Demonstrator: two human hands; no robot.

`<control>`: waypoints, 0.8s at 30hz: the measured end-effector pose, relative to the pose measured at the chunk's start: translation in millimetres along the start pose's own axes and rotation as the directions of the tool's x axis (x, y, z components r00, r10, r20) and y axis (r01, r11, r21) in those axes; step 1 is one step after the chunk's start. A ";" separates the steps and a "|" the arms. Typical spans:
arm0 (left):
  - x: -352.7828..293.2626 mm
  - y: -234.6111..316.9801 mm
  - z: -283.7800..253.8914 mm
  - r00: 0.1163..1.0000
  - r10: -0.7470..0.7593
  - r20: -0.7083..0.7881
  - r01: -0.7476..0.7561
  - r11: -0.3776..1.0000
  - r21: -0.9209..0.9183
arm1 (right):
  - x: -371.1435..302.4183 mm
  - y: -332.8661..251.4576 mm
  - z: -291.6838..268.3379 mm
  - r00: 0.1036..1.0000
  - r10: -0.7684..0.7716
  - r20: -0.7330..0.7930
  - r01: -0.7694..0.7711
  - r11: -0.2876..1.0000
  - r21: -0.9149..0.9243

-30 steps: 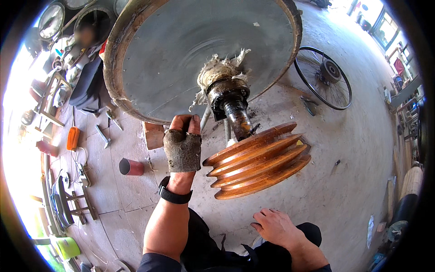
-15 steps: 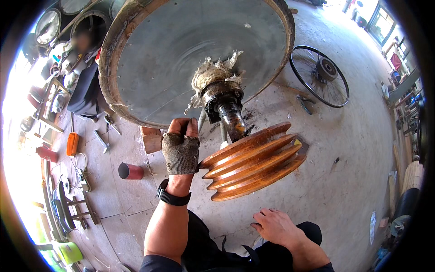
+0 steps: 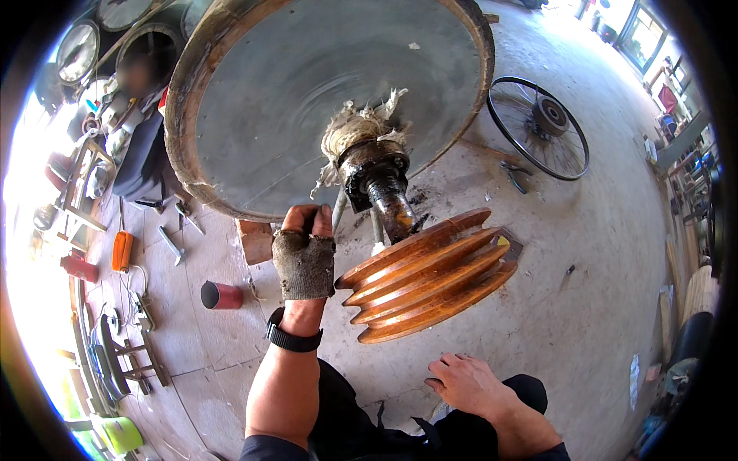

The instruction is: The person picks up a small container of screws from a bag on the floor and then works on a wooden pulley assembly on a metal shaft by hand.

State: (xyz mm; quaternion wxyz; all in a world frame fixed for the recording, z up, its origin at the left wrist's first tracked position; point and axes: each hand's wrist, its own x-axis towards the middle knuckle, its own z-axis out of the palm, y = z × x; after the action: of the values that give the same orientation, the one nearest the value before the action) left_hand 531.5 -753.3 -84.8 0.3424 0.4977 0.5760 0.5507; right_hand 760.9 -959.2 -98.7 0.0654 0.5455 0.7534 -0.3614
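Observation:
My left hand [image 3: 304, 257], in a worn grey fingerless glove, is closed with its fingers curled at the lower edge of a large round drum [image 3: 261, 107]. What the fingertips hold, if anything, is hidden. Beside that hand is an orange-brown grooved pulley [image 3: 430, 280], mounted on a greasy dark shaft [image 3: 393, 207]. Frayed whitish rag or fibre [image 3: 357, 134] is wrapped around the shaft where it meets the drum's grey face. My bare right hand [image 3: 469, 384] lies by my right knee, fingers loosely bent and holding nothing.
A spoked wheel [image 3: 578, 142] lies on the floor at the right, with pliers [image 3: 513, 177] close by. Left of me are a dark red cylinder [image 3: 223, 295], an orange tool [image 3: 122, 250] and a hammer-like tool [image 3: 172, 246]. A person [image 3: 142, 154] is at the upper left.
The whole view has shifted slightly. Both hands keep the same pose, and the pulley and drum show no clear motion of their own.

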 end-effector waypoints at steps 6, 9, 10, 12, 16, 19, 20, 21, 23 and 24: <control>2.9 -6.2 -5.4 1.000 0.004 -0.010 -0.004 1.000 0.013 | 2.5 -4.8 1.7 1.000 -0.007 -0.024 0.008 1.000 0.009; 3.6 -3.3 -4.5 1.000 -0.004 0.005 0.003 1.000 0.012 | 2.0 -5.0 4.4 0.999 -0.002 -0.038 0.003 1.000 0.016; 3.7 -0.9 -2.6 1.000 -0.013 0.020 0.013 1.000 0.005 | 1.2 -4.2 6.1 0.999 -0.002 -0.053 0.003 1.000 0.020; 9.3 -9.1 -4.0 0.996 0.071 0.044 -0.069 0.996 -0.059 | 3.3 0.8 5.5 0.997 -0.034 -0.064 0.033 0.999 -0.019; 10.7 -17.2 -4.9 0.992 0.128 -0.008 -0.127 0.983 -0.135 | -0.3 9.3 16.6 0.982 -0.043 -0.184 0.050 0.998 0.036; 14.1 -30.6 -13.7 0.997 -0.003 0.075 0.017 0.982 -0.188 | -4.0 14.6 23.1 0.951 -0.070 -0.300 0.082 0.996 0.028; 12.3 -30.5 -16.4 0.998 -0.022 0.064 0.035 0.978 -0.204 | -4.3 16.3 25.1 0.936 -0.098 -0.338 0.112 0.994 0.021; 9.3 -24.1 -14.7 0.998 -0.019 0.059 0.028 0.987 -0.159 | -5.4 19.1 26.9 0.917 -0.128 -0.377 0.139 0.990 0.003; 5.1 -14.8 -12.6 0.998 0.039 0.055 -0.039 0.999 -0.011 | -5.3 20.5 24.5 0.934 -0.115 -0.339 0.113 0.993 -0.024; 4.8 -10.9 -12.5 0.994 0.093 0.060 -0.098 0.991 0.089 | -5.7 19.6 23.7 0.938 -0.127 -0.321 0.117 0.992 -0.048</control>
State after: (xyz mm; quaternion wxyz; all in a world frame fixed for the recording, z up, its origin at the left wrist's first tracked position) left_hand 516.2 -751.2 -92.7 0.3083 0.5553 0.5664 0.5252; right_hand 773.2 -975.4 -122.5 -0.0739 0.5486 0.7914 -0.2595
